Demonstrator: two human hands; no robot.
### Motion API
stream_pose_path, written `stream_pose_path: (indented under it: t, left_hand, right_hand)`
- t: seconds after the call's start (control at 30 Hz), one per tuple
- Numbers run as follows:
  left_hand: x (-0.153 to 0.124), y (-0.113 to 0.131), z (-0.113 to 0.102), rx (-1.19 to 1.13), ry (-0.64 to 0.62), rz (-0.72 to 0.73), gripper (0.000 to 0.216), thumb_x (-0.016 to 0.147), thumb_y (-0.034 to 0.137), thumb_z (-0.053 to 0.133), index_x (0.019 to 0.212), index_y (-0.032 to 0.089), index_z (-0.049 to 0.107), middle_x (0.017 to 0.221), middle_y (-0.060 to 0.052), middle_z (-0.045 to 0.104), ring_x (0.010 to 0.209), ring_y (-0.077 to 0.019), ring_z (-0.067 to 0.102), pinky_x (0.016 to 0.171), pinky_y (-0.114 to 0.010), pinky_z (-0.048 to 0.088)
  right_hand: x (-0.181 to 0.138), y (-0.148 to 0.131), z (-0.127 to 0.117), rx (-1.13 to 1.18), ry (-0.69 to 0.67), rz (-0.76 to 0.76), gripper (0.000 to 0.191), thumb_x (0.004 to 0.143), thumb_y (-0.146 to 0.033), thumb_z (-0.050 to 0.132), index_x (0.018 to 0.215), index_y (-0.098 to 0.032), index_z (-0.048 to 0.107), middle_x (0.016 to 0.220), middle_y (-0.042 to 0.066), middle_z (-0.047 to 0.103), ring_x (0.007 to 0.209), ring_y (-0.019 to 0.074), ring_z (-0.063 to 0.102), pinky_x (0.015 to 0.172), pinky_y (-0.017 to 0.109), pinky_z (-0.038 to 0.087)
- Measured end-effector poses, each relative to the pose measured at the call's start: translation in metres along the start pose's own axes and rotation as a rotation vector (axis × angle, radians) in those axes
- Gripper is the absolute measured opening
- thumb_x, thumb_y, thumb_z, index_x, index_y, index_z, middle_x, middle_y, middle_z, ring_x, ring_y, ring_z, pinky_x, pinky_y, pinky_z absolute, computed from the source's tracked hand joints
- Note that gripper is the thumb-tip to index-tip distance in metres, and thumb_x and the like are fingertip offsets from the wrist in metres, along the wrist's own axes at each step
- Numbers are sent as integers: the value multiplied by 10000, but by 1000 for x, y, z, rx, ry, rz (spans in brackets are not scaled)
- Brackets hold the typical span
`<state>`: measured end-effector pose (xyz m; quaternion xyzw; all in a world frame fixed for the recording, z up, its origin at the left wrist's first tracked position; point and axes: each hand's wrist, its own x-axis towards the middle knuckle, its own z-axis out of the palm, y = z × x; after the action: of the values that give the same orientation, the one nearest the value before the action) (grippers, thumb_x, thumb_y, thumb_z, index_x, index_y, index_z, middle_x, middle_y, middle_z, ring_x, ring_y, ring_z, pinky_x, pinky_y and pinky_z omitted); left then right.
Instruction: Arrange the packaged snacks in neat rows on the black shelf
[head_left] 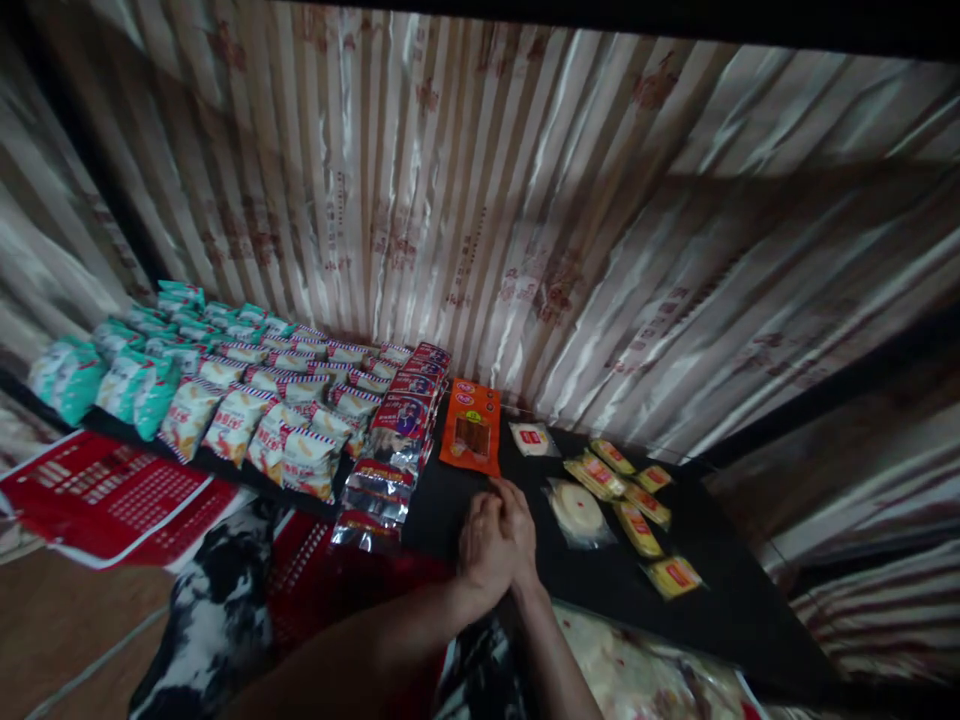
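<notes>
My left hand (pixel 480 548) and my right hand (pixel 519 535) are pressed together over the front of a dark shelf (pixel 720 610), fingers folded round each other, with nothing visible in them. Just beyond the fingertips lies an orange snack packet (pixel 471 427). To the right sit a round white cake in clear wrap (pixel 577 511) and several small yellow packets (pixel 637 500). To the left a row of silver and red packets (pixel 396 440) runs back along the shelf.
Rows of white and orange snack bags (pixel 255 415) and teal bags (pixel 112 375) fill the shelf's left part. A striped satin curtain (pixel 480 200) hangs behind. A red printed sheet (pixel 105 495) lies below at the left, and a wrapped flat pack (pixel 645 670) at the front.
</notes>
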<state>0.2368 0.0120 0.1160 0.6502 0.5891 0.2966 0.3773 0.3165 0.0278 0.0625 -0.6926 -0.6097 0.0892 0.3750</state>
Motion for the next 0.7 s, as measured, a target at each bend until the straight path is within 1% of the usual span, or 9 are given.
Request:
stream_pose_path:
  t: [0.1,0.2,0.3,0.4,0.47,0.53,0.6,0.63,0.7]
  left_hand:
    - [-43,-30,-19,-26,-113,41,397,773,120,347,1092,187,573,1174,-56,562,1082,-143,512,967,-209,368]
    - [-73,-56,-33,-31,-183,113,397,792,158,337,1124,199,551,1205,-58,538,1098,-158,497,988,-236,358]
    - [-91,-77,-50,-59,-222,220,346,796,178,361,1073,206,567,1153,-58,558,1082,-165,495,980,-260,366]
    - [-96,-99,-66,-97,-249,275,290,800,188,381,1006,197,584,1096,-65,571,1069,-159,499,965,-253,371]
    - [-94,-119,-72,-97,-263,207,261,805,196,388,973,199,587,1065,-62,581,1042,-156,517,941,-247,385]
    - [-88,-142,-74,-78,-300,55,223,811,198,395,897,203,601,996,-47,606,954,-147,556,879,-235,418]
    - [-80,-166,-75,-61,-358,-119,196,812,176,421,794,208,613,892,-18,635,863,-128,581,810,-208,441]
    - [-75,-177,-75,-51,-368,-192,166,796,159,466,745,209,616,851,-1,642,830,-118,586,787,-193,446]
    - [-64,-196,-77,-8,-312,-333,128,754,129,557,655,192,607,761,12,641,755,-112,589,737,-191,461]
  right_hand:
    - [-45,-14,-2,92,-44,42,415,693,-173,381,1052,-132,585,1086,132,582,1034,211,540,941,351,417]
    - [-82,-33,-3,166,-148,90,390,691,-166,375,1008,-162,602,1067,119,598,1031,211,545,949,351,409]
    - [-105,-55,-2,174,-242,146,401,688,-123,350,983,-195,613,1056,96,610,1030,204,551,938,338,415]
    - [-113,-73,6,131,-362,170,422,690,-85,342,988,-200,617,1043,88,621,1000,191,566,905,306,426]
    - [-112,-80,17,101,-542,137,403,707,-79,360,992,-189,622,1034,89,633,958,178,586,862,268,436]
    - [-109,-82,34,53,-769,90,382,728,-69,374,990,-178,629,1006,89,654,926,169,604,822,238,437]
    - [-106,-80,57,-48,-946,58,373,736,-51,389,995,-163,633,990,93,669,936,170,610,810,228,429]
    - [-104,-79,69,-111,-998,47,364,738,-48,406,1004,-153,631,997,101,670,954,176,607,814,230,424]
    - [-100,-75,95,-210,-1046,38,326,757,-70,440,1016,-129,630,1023,123,664,986,189,598,821,237,418]
